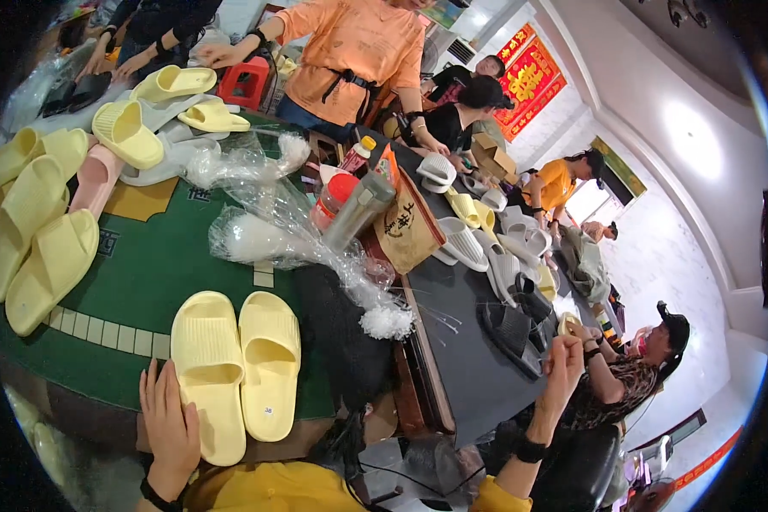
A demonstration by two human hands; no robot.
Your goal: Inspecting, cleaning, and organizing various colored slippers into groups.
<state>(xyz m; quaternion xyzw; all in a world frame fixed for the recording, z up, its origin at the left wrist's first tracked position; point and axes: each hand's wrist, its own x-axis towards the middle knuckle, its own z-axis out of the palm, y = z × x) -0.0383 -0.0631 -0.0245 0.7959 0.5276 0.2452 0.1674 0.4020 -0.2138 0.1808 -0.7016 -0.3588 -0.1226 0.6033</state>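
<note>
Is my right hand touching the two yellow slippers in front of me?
No, the right hand is raised off to the right, while the left hand is beside the yellow slippers.

The yellow slide sandals [211,381] look like smooth, matt foam plastic, their straps [206,337] finely ribbed. The green table [149,269] has a matt, cloth-like surface. Clear plastic bags [249,189] are glossy and crinkled; the grey flask [361,211] resembles satin metal, the red stool [242,86] smooth plastic.
</note>
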